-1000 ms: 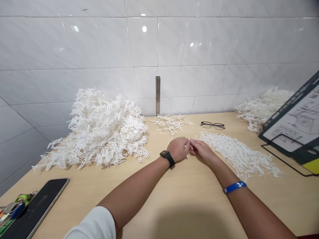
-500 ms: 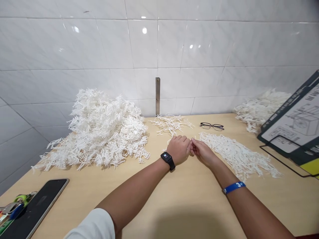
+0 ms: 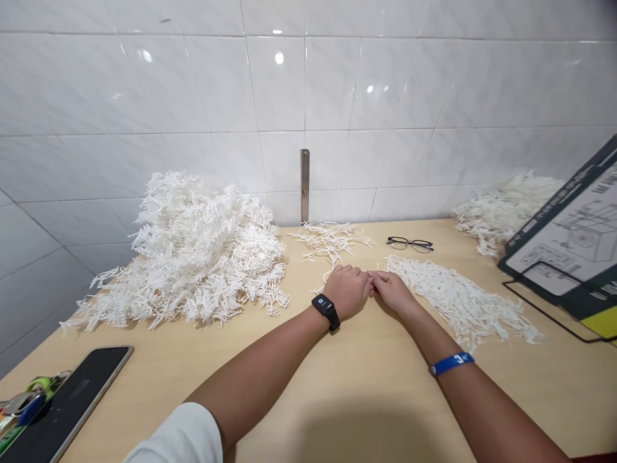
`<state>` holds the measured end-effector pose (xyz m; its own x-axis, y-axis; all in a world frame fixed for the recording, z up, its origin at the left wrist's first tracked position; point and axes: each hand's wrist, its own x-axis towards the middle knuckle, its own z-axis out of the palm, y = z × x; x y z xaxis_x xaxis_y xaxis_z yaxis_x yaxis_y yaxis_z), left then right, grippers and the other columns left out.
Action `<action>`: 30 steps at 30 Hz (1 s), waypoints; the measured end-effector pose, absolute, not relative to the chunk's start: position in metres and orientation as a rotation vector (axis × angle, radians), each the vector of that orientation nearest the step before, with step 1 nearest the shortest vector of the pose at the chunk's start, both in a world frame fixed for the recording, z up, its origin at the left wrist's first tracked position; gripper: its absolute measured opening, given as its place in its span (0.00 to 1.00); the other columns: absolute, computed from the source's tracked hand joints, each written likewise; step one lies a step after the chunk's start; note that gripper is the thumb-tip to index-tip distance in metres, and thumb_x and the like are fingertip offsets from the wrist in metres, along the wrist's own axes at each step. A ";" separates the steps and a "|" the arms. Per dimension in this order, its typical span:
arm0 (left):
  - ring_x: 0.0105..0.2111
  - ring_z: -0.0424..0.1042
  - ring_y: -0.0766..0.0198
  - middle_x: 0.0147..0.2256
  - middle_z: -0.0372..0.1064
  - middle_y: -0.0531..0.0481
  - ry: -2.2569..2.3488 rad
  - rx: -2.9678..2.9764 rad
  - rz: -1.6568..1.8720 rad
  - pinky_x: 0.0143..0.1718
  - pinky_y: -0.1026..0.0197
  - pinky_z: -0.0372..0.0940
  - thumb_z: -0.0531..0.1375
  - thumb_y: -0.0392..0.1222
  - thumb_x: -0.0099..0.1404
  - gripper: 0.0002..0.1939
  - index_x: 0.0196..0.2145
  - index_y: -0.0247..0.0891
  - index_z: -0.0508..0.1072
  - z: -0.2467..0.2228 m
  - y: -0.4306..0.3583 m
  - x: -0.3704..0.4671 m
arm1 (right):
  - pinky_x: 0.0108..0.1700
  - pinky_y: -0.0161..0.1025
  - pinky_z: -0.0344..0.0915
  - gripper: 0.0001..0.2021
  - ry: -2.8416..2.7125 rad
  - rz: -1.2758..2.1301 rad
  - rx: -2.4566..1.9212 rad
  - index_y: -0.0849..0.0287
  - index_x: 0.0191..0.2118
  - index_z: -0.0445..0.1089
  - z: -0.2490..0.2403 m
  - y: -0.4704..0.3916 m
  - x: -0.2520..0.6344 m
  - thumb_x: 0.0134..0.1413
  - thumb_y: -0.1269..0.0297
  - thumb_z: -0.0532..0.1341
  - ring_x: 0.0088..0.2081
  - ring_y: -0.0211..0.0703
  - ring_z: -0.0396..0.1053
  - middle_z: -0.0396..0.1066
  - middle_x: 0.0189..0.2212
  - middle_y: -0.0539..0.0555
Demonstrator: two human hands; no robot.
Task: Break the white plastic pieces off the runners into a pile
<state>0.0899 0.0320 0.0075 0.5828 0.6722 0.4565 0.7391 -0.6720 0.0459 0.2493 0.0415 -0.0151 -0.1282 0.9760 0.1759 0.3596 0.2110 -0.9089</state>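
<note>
My left hand (image 3: 346, 289), with a black watch on its wrist, is closed over the middle of the table (image 3: 270, 379). My right hand (image 3: 391, 291) is closed too, its fingertips meeting those of the left. Whatever the fingers pinch is too small or hidden to make out. Just behind the left hand lie loose white strands (image 3: 332, 241). A flat spread of white strands (image 3: 457, 299) lies to the right of my right hand. On the left rises a large heap of white strands (image 3: 207, 251).
Black-framed glasses (image 3: 409, 244) lie behind the right spread. More white strands (image 3: 511, 202) are at the back right, beside a tilted printed board (image 3: 573, 238) with a black wire frame. A phone (image 3: 72, 405) and keys (image 3: 29, 402) lie front left. A metal strip (image 3: 304, 186) is on the tiled wall.
My right hand has turned slightly, its fingers now more hidden behind its back. My left hand has shifted very slightly; the fingertips still meet.
</note>
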 end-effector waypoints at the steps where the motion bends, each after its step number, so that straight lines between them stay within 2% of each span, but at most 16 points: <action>1: 0.38 0.70 0.54 0.33 0.72 0.42 -1.193 -2.664 -0.654 0.43 0.52 0.58 0.44 0.43 0.74 0.20 0.38 0.33 0.73 0.008 0.032 0.090 | 0.30 0.37 0.54 0.23 -1.683 0.835 -1.323 0.58 0.19 0.61 -0.014 0.041 0.249 0.58 0.48 0.53 0.23 0.39 0.58 0.62 0.17 0.49; 6: 0.37 0.72 0.55 0.32 0.74 0.43 -1.206 -2.653 -0.614 0.41 0.53 0.59 0.47 0.40 0.72 0.17 0.36 0.33 0.74 0.008 0.033 0.093 | 0.30 0.37 0.53 0.22 -1.780 0.514 -1.475 0.57 0.18 0.58 -0.010 0.035 0.241 0.60 0.53 0.49 0.25 0.41 0.61 0.65 0.17 0.51; 10: 0.34 0.72 0.56 0.29 0.74 0.43 -1.223 -2.661 -0.592 0.40 0.53 0.60 0.50 0.39 0.70 0.16 0.32 0.33 0.75 0.006 0.033 0.093 | 0.29 0.38 0.49 0.21 -1.820 0.318 -1.625 0.57 0.17 0.56 -0.007 0.033 0.241 0.59 0.55 0.50 0.23 0.41 0.58 0.64 0.17 0.51; 13: 0.34 0.72 0.57 0.29 0.74 0.43 -1.218 -2.671 -0.608 0.39 0.54 0.60 0.52 0.39 0.68 0.15 0.30 0.34 0.75 0.005 0.032 0.091 | 0.27 0.38 0.47 0.21 -1.654 0.278 -1.760 0.56 0.17 0.54 -0.002 0.034 0.250 0.59 0.55 0.51 0.22 0.40 0.54 0.60 0.15 0.50; 18: 0.35 0.71 0.56 0.31 0.73 0.43 -1.285 -2.675 -0.681 0.40 0.54 0.59 0.49 0.41 0.71 0.17 0.30 0.34 0.74 0.004 0.033 0.088 | 0.27 0.39 0.46 0.22 -1.205 0.187 -1.849 0.55 0.18 0.51 0.010 0.032 0.274 0.58 0.51 0.53 0.22 0.39 0.50 0.53 0.14 0.48; 22: 0.37 0.70 0.58 0.34 0.73 0.45 -1.415 -2.815 -0.876 0.39 0.57 0.60 0.52 0.47 0.70 0.16 0.31 0.36 0.72 -0.003 0.041 0.087 | 0.29 0.38 0.49 0.14 -1.050 0.079 -1.771 0.54 0.24 0.54 0.010 0.035 0.282 0.53 0.56 0.59 0.24 0.40 0.53 0.57 0.19 0.46; 26: 0.37 0.70 0.60 0.35 0.74 0.49 -1.574 -3.003 -1.131 0.37 0.61 0.61 0.60 0.47 0.65 0.10 0.33 0.38 0.72 -0.010 0.052 0.085 | 0.30 0.37 0.54 0.06 -1.173 0.199 -1.631 0.55 0.31 0.60 0.003 0.039 0.273 0.52 0.61 0.57 0.26 0.40 0.59 0.63 0.24 0.47; 30: 0.38 0.70 0.60 0.37 0.74 0.49 -1.635 -3.040 -1.268 0.39 0.61 0.62 0.64 0.44 0.60 0.09 0.34 0.37 0.72 -0.012 0.057 0.084 | 0.32 0.37 0.57 0.08 -1.505 0.460 -1.498 0.56 0.32 0.65 -0.002 0.038 0.260 0.55 0.57 0.56 0.28 0.41 0.63 0.67 0.24 0.49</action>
<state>0.0837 0.0565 -0.0117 0.4110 0.8598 0.3031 0.5075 -0.4920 0.7074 0.2605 0.0377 -0.0024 0.1786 0.9225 0.3422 0.5733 0.1850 -0.7981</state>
